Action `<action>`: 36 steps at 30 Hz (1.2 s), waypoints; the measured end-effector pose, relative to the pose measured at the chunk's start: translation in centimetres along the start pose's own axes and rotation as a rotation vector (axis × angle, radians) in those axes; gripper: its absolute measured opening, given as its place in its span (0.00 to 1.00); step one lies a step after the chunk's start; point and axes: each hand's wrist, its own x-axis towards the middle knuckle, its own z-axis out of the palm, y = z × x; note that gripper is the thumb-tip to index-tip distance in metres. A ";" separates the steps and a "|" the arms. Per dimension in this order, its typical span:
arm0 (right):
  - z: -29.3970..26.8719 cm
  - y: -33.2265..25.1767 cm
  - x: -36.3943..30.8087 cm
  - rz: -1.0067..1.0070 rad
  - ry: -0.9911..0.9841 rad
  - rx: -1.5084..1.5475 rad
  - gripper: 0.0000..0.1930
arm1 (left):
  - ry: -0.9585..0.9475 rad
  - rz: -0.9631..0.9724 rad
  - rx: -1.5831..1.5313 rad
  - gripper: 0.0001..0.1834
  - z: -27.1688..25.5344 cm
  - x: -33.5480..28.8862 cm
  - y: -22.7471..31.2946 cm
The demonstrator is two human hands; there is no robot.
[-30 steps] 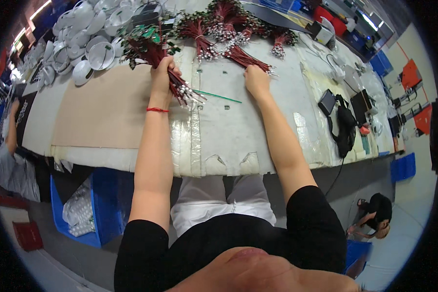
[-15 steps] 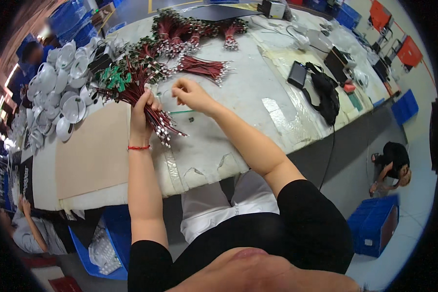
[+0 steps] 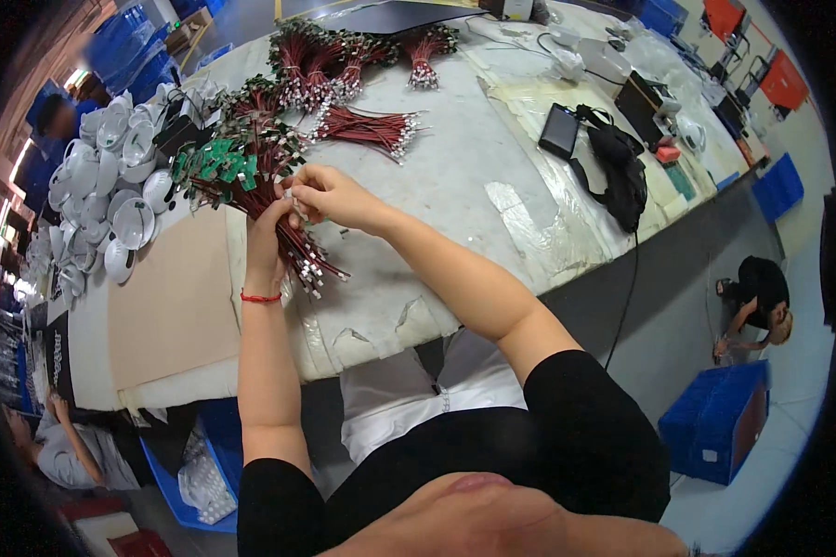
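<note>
My left hand (image 3: 267,243) is closed around a bundle of dark red wires (image 3: 299,249), whose white connector ends fan out below the fist. Green circuit boards (image 3: 221,167) cluster at the bundle's upper end. Against the left hand's thumb, my right hand (image 3: 334,198) has its fingers pinched together at the bundle. A small whitish bit shows between the two hands; what the right fingers hold is too small to make out. Behind them, another bundle of red wires (image 3: 367,130) lies on the white-covered table (image 3: 446,209).
White round plastic housings (image 3: 111,186) are heaped at the left, beside a brown board (image 3: 172,302). More wire bundles (image 3: 320,70) lie at the back. To the right are a black box (image 3: 561,131) and a black bag (image 3: 615,172). A person (image 3: 760,297) crouches beyond the table's right edge.
My right hand has moved left and slightly down, from apart to touching the bundle at the left hand. The left hand still grips the wires. The view has shifted slightly.
</note>
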 end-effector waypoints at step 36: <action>-1.6 -2.1 0.0 0.120 0.157 0.796 0.08 | -0.155 -0.107 -0.536 0.10 -0.2 -0.1 2.0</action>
